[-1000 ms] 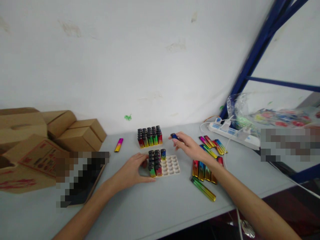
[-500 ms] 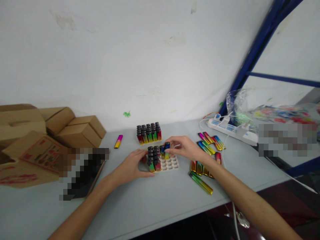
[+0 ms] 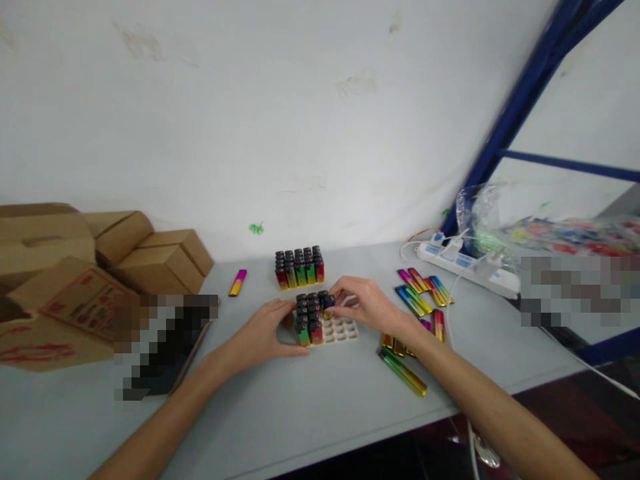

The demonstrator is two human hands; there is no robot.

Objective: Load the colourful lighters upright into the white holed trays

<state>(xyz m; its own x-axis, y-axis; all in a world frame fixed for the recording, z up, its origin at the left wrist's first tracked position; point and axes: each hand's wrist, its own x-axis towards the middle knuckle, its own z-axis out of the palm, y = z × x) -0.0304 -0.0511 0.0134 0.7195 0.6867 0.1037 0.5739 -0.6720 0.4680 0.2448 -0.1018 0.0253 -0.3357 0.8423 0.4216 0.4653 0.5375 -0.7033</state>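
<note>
A white tray with holes (image 3: 343, 329) sits on the table, its left part filled with upright black-topped lighters (image 3: 309, 321) in metallic colours. My left hand (image 3: 264, 331) is curved round the tray's left side, thumb at the front corner and fingers toward the back. Between the thumb and fingers of my right hand (image 3: 364, 301) is a blue lighter (image 3: 329, 303), standing low in the tray's third column; my fingers partly cover it. Behind, near the wall, a second block of upright lighters (image 3: 300, 268) stands in rows.
Loose shiny lighters (image 3: 414, 300) lie right of the tray, with a green-gold one (image 3: 403, 371) nearest me. A single pink-yellow lighter (image 3: 238, 283) rests at left. Cardboard boxes (image 3: 165, 267) and a dark blurred object (image 3: 167, 353) flank the left; a power strip (image 3: 467, 269) with cables is at right.
My right hand has lowered slightly and moved left with the blue lighter, which now sits deeper in the tray. My left hand has stayed on the tray.
</note>
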